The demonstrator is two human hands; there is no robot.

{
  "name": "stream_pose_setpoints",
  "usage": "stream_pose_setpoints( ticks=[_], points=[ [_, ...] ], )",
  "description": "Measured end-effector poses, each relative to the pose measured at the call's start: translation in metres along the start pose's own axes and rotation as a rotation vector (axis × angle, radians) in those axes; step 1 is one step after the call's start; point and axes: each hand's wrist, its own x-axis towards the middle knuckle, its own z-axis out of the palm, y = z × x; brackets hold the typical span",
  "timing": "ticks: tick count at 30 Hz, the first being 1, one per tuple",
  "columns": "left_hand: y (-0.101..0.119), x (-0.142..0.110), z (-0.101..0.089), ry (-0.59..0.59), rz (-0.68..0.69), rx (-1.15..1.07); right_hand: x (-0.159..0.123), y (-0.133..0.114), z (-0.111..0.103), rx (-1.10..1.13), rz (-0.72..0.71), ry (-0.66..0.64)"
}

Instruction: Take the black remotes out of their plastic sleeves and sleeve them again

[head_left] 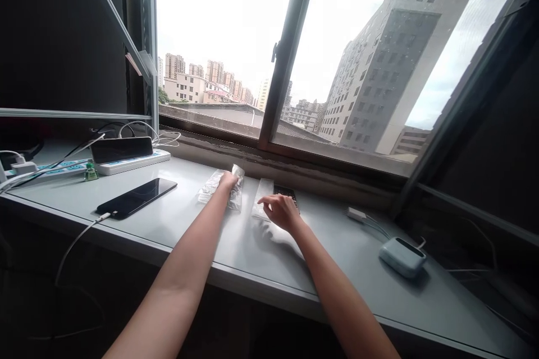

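Observation:
At the back of the desk my left hand (228, 180) grips a crumpled, clear-and-white plastic packet (206, 193), its fingertips mostly hidden from me. My right hand (280, 210) hovers to the right of it, fingers loosely bent and apart, with nothing seen in them. Its shadow falls on the desktop below. Just behind that hand lies a flat whitish packet (263, 188). A dark, patterned flat object (287, 193) adjoins it, partly covered by my hand; I cannot make out what it is.
A black phone (138, 197) with a white cable lies at left. Behind it another phone (122, 150) leans on a white power strip (135, 164), by a small green bottle (90, 171). A pale blue power bank (403, 256) and a white plug (356, 213) lie right. The window (286, 61) rises behind.

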Motion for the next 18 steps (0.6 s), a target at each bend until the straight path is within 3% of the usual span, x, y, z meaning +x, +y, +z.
stream_pose_setpoints(
  ticks=[5, 7, 10, 14, 16, 18],
  points=[
    [0.014, -0.016, 0.005, 0.082, 0.162, 0.836, 0.001, 0.002, 0.005, -0.004, -0.063, 0.036],
    [0.016, -0.023, 0.009, 0.093, 0.262, 0.999, 0.002, 0.004, 0.008, -0.022, -0.101, 0.042],
    [0.013, -0.028, 0.016, -0.014, 0.399, 1.098, 0.003, 0.007, 0.013, -0.036, -0.119, 0.037],
    [0.004, -0.027, 0.021, -0.18, 0.409, 1.084, 0.004, 0.008, 0.016, 0.07, -0.058, 0.005],
    [0.003, -0.026, 0.021, -0.155, 0.422, 1.077, 0.006, 0.009, 0.017, 0.154, -0.014, 0.032],
    [0.007, -0.026, 0.02, -0.059, 0.467, 1.032, 0.008, 0.012, 0.018, 0.236, 0.037, 0.121]
  ],
)
